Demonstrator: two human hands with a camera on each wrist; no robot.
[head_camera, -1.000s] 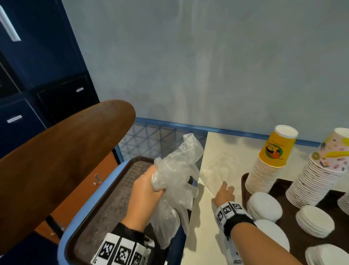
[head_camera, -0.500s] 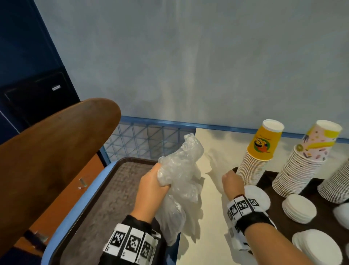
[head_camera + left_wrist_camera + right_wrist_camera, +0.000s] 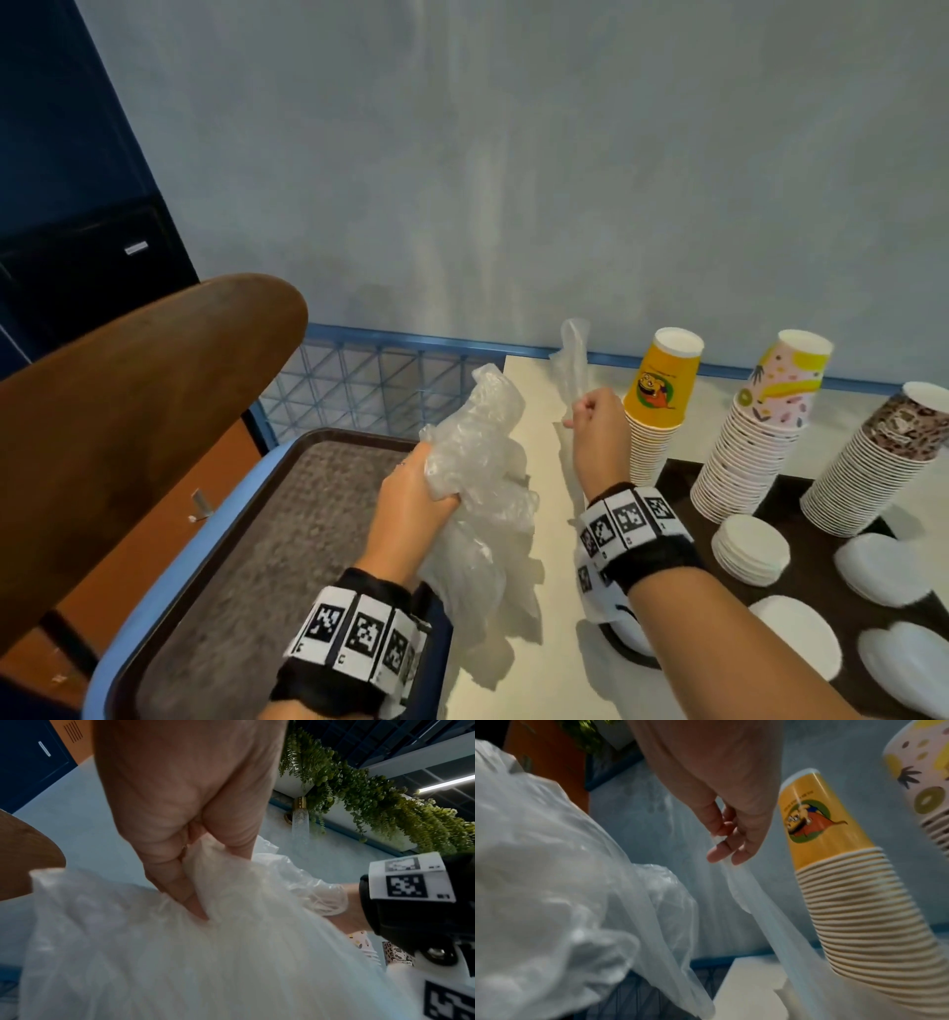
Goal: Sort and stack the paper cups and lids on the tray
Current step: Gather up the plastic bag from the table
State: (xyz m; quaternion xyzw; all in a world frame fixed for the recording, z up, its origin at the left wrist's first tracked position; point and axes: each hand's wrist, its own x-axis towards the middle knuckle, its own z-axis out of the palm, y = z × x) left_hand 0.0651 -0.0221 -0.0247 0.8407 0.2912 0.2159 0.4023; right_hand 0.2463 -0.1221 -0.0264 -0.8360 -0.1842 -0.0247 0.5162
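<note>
Now: left hand (image 3: 418,493) fisted round crumpled plastic bundle (image 3: 477,478). Right hand (image 3: 598,437) pinches a thin plastic strip (image 3: 572,360) running upright. Yellow cup stack (image 3: 657,411) stands just right of those fingers, nearest the right hand; lids (image 3: 752,550) on dark tray (image 3: 678,475) nearer the wrist.

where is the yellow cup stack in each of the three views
Head: the yellow cup stack stands right of centre, just right of the right hand.
Left wrist: not in view; only bits of patterned cups show at the right edge.
Right wrist: right of centre, tall and leaning, beside the fingers.
Shared landmark: the crumpled clear plastic bag.
</note>
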